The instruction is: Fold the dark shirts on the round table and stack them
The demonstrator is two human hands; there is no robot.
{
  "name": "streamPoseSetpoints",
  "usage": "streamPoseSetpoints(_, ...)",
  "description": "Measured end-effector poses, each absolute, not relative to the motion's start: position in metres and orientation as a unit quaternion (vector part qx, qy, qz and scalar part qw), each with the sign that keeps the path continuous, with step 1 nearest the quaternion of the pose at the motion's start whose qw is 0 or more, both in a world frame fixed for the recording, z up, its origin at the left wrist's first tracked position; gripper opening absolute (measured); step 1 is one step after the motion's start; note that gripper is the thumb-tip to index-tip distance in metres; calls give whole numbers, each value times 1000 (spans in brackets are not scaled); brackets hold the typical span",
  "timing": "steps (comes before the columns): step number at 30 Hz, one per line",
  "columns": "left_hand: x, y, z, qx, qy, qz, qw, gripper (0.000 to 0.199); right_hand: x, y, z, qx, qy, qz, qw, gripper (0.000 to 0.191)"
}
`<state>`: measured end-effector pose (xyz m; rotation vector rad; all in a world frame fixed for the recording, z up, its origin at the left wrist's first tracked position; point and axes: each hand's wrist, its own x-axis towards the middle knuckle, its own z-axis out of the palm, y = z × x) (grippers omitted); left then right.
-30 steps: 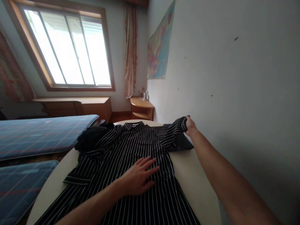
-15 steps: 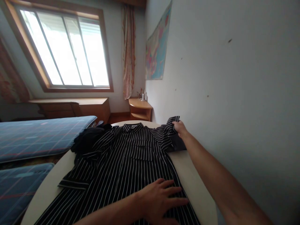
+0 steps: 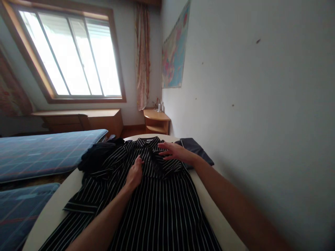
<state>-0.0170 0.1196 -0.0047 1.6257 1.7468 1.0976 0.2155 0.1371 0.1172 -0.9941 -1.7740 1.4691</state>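
Note:
A black shirt with thin white stripes (image 3: 162, 202) is spread on a round cream table (image 3: 49, 212), its collar at the far end. The sleeve on the right side lies folded inward across the chest, bunched near the pocket. Over this folded part is my right hand (image 3: 174, 151), fingers spread, with nothing visibly gripped. My left hand (image 3: 134, 174) is above the middle of the chest, seen edge-on with its fingers stretched forward and nothing visible in it. The other sleeve (image 3: 83, 195) extends out to the left.
Dark folded clothing (image 3: 98, 157) sits at the table's left edge, and a dark grey folded cloth (image 3: 196, 148) at its right. Blue plaid mattresses (image 3: 47, 150) are on the left. A white wall (image 3: 251, 115) runs along the right. A corner shelf (image 3: 157, 115) stands behind.
My right hand has brought the right-side sleeve inward over the chest and let go. My left hand has moved from the lower shirt up to the chest. The dark grey cloth is now more exposed.

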Motion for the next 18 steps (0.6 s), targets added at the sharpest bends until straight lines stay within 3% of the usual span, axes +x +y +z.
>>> streamPoseSetpoints(4, -35, 129, -10, 599, 632, 412, 268, 65, 217, 135, 75, -436, -801, 357, 202, 36)
streamPoseSetpoints(9, -44, 134, -12, 685, 601, 357, 205, 59, 226, 125, 30, -473, -864, 108, 135, 41)
streamPoseSetpoints(12, -47, 132, -12, 725, 592, 323, 141, 59, 230, 122, 21, -516, -843, 75, 130, 39)
streamPoseSetpoints(18, -53, 128, -15, 735, 607, 291, 83, 37, 231, 133, 30, -600, -795, 34, 88, 33)
